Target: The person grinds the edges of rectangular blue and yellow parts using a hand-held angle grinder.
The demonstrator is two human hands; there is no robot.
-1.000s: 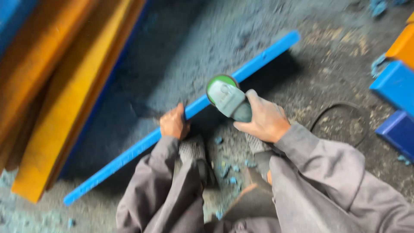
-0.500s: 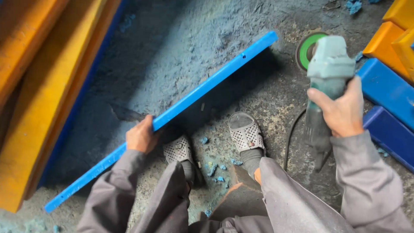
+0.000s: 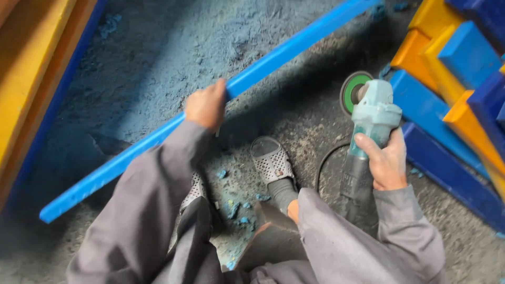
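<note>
A long blue bar (image 3: pixel 158 138) is held near its middle by the left hand (image 3: pixel 206 107), fingers clenched round its upper edge. The bar runs diagonally across the dusty floor (image 3: pixel 173 47), low end toward the bottom-left corner of the floor area in view, high end off past the top edge, right of centre. It looks lifted or tilted off the floor at the hand; whether the low end is touching the ground can't be told for sure.

An angle grinder (image 3: pixel 371 118) is gripped by the right hand (image 3: pixel 386 162), fingers wrapped tight round the body, green disc (image 3: pixel 353 90) pointing up and away from the bar, well apart from it. A black cable (image 3: pixel 322 168) is seen looping on the floor just beside the grinder.

Handling, as judged: the bar appears stiff and straight, no sag along its length, prob. plastic or painted profile, fairly light since it is carried w/ one hand. Surface looks smooth and dusty, so it may be slippery; a grip near the middle, as now, keeps it balanced. Ends are likely to swing if held off-centre.

A sandal (image 3: pixel 271 159) is planted between bar and grinder, blue chips (image 3: pixel 236 208) scattered near it. Stacked yellow and blue blocks (image 3: pixel 457 68) lie along the right edge, yellow boards (image 3: pixel 31 79) along the left edge.
</note>
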